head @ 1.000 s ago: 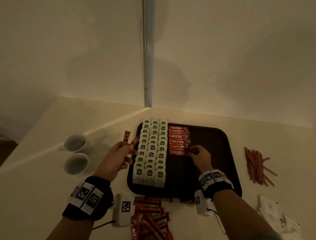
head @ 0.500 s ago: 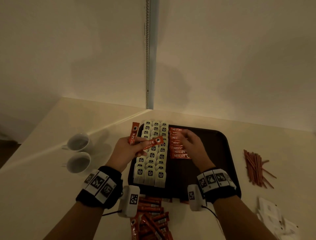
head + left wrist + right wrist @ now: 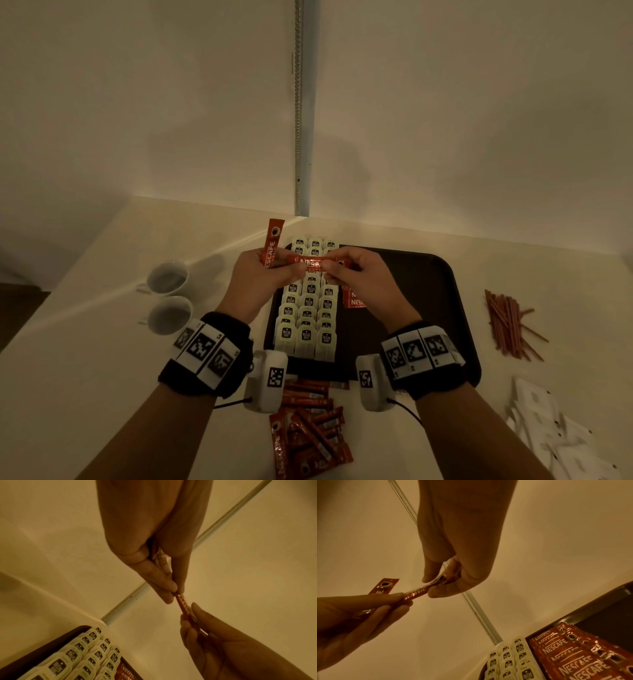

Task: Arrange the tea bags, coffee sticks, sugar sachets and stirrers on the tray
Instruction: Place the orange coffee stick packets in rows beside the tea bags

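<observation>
Both hands hover above the dark tray [image 3: 428,308]. My left hand [image 3: 294,269] grips two red coffee sticks: one stands upright [image 3: 272,243], the other lies level [image 3: 313,264]. My right hand [image 3: 330,272] pinches the far end of the level stick [image 3: 416,593], so both hands hold it. The left wrist view shows that stick [image 3: 184,607] edge-on between the two hands. Three rows of tea bags [image 3: 308,308] fill the tray's left side. A column of coffee sticks [image 3: 573,655] lies beside them, partly hidden by my right hand in the head view.
Loose coffee sticks [image 3: 308,435] lie heaped on the table before the tray. Stirrers [image 3: 507,322] lie in a pile right of the tray, white sugar sachets [image 3: 548,428] nearer me. Two white cups [image 3: 168,277] stand at the left. A wall corner rises behind.
My right hand left the coffee sticks on the tray and rose to my left hand, taking the end of one held stick. My left hand shifted right over the tea bags.
</observation>
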### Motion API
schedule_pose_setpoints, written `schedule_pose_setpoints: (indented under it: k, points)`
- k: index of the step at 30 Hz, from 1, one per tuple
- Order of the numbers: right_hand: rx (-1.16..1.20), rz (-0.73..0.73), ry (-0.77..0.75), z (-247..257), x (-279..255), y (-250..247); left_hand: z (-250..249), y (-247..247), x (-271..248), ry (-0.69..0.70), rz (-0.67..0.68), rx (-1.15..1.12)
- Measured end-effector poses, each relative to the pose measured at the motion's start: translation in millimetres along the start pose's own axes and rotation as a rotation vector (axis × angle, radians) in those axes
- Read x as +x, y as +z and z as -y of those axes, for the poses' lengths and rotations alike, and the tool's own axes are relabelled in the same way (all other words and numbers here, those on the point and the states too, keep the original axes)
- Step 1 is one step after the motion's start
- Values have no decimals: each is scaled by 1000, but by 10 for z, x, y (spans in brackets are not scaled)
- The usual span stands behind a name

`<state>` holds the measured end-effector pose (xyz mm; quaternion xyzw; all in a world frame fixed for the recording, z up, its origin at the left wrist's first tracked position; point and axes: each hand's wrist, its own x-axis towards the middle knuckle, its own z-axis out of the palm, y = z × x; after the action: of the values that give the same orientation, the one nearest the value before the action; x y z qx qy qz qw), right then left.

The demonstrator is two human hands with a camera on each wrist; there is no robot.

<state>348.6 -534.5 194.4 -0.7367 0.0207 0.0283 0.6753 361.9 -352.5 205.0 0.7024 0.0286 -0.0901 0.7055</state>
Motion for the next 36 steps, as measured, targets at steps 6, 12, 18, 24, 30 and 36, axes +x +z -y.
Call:
schedule_pose_setpoints:
  k: [6, 12, 18, 24, 30, 36]
  points:
    - [94, -16, 17, -5, -94, 91, -37, 58, -73, 7, 5, -61]
    - [223, -85, 116, -45, -147, 51, 15, 76, -105, -1, -81, -75]
    - [245, -83, 161, -99, -173, -43, 67, 85, -110, -12, -47, -54]
    - [205, -61, 162, -114, -168, -110, 89, 102, -64, 13, -68, -19]
    - [-34, -114, 114, -247, -96, -294, 141, 101, -36, -73, -64, 96]
    - [-317, -145, 246, -726, -12, -777, 257, -80, 78, -233, -82, 70]
